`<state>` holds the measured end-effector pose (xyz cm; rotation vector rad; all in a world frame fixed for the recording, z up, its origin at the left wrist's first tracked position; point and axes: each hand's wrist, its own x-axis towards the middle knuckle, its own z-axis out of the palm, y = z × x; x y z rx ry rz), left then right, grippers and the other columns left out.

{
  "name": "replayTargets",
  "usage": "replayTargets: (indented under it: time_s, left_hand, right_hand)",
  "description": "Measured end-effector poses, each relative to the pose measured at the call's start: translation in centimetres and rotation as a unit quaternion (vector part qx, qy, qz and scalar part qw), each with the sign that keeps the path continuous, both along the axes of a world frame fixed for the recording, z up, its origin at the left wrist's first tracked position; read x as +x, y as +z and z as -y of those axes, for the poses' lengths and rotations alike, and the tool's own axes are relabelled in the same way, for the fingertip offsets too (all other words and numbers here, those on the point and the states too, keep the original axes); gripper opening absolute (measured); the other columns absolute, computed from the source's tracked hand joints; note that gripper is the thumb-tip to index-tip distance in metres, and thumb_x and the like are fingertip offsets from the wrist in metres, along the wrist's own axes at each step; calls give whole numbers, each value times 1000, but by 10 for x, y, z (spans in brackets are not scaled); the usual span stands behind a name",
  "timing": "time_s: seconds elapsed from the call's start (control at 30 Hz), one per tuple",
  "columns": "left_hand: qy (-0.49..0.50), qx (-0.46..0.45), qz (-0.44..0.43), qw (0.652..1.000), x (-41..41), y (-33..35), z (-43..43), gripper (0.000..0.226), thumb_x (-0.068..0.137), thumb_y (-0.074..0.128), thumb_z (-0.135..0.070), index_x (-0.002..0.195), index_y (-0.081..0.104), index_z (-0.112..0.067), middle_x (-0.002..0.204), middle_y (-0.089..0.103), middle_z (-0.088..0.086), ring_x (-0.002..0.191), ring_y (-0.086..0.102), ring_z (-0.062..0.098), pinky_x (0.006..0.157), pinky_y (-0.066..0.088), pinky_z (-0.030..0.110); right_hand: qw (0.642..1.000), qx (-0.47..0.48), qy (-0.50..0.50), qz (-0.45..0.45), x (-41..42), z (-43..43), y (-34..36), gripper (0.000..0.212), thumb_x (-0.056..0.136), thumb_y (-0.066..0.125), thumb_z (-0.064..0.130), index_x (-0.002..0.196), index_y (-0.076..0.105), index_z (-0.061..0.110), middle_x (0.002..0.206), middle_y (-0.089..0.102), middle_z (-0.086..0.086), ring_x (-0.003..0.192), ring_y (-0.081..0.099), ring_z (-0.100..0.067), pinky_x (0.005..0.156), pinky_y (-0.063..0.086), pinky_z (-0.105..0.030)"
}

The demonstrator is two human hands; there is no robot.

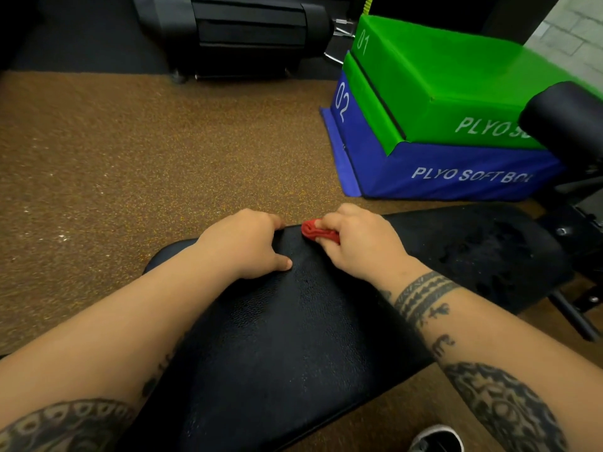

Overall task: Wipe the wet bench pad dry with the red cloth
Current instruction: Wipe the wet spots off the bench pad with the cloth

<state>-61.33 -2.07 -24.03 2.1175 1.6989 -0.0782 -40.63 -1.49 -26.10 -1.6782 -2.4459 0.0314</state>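
My right hand has its fingers closed round the red cloth, which is bunched into a small wad and pressed down at the far edge of the bench pad. My left hand sits just beside it on the same far edge. Its fingers hook over the rim and its thumb lies flat on the top surface, so I judge it is steadying the pad rather than wiping. The two hands are close but not touching, with the cloth poking out between them.

What matters for the next stroke is that nearly all of the pad's surface lies on my side of the cloth. From the far edge the black surface runs back toward me between my forearms, and that looks like its longer run. A pull straight toward my body would cover the most ground, and the right hand already carries the cloth for it. I can't say for sure how wet the middle strip is, though it shows a faint sheen and speckling.

The pad section to the right shows darker blotches that may be water. It lies on my right hand's side, so that hand is nearer to it too. Beyond the pad's far edge are the speckled floor and a stack of green and blue boxes.
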Motion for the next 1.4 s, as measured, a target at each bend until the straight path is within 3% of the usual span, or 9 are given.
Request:
replayTargets:
  time_s: [0.23,0.4,0.67,0.83,0.9,1.0,1.1,1.27,1.4]
  left_hand:
    - [4,-3,10,1000,-5,3,0,76,72,74,-62,140,51,-37,133,62,-1,124,57,26,98,50,41]
    - [5,2,3,1000,-5,1,-4,74,71,73,-63,137,52,-38,131,63,-1,122,57,26,97,51,41]
    - [5,5,-5,1000,-2,2,-3,69,73,73,-60,135,55,-35,129,65,1,120,59,28,95,51,39]
    - [50,58,77,994,-1,5,-7,51,90,59,-50,137,55,-30,133,64,4,125,58,28,102,48,41]
    - [91,49,199,974,4,6,-9,47,94,57,-42,138,55,-25,133,65,1,125,58,23,107,44,38]
    - [121,-83,485,862,17,10,-1,40,96,61,-26,136,57,-17,128,67,2,119,61,15,111,42,43]
    - [117,-136,596,783,24,18,10,16,96,61,-18,111,65,-13,102,72,6,97,63,19,99,48,41]
    - [136,-120,631,754,27,31,20,7,95,62,-17,89,58,-15,93,53,17,88,48,28,80,45,40]
    - [79,-97,630,766,24,39,26,9,91,64,-11,98,61,-15,84,67,8,73,63,15,71,50,29]
  right_hand:
    - [995,-31,-93,32,-1,-39,24,31,90,59,44,116,68,30,107,61,-10,103,61,-34,81,49,-38]
    - [998,-63,29,5,-17,-5,18,32,85,61,51,109,69,31,95,61,-4,96,62,-31,80,51,-37]
    - [994,-40,-84,57,-21,-36,11,29,93,55,43,114,66,26,108,59,-10,101,62,-35,81,50,-40]
    - [974,-79,-157,-144,-13,-26,33,29,94,55,42,107,71,22,104,71,-10,101,62,-32,81,48,-38]
    - [928,-138,-168,-302,-13,-11,39,27,95,57,38,99,73,16,97,73,-10,91,67,-28,80,53,-40]
    - [735,-302,-184,-578,-16,15,48,23,99,54,28,99,69,11,92,74,-12,79,70,-22,76,59,-38]
    - [627,-359,-177,-669,-13,33,52,25,100,52,28,110,66,10,97,75,-13,88,72,-24,83,59,-42]
    - [742,-216,-200,-602,-12,45,53,25,96,61,33,101,73,12,96,77,-11,95,72,-28,89,58,-47]
    - [822,-117,-200,-520,-5,49,71,28,87,65,44,87,75,19,85,77,-6,89,72,-30,84,56,-53]
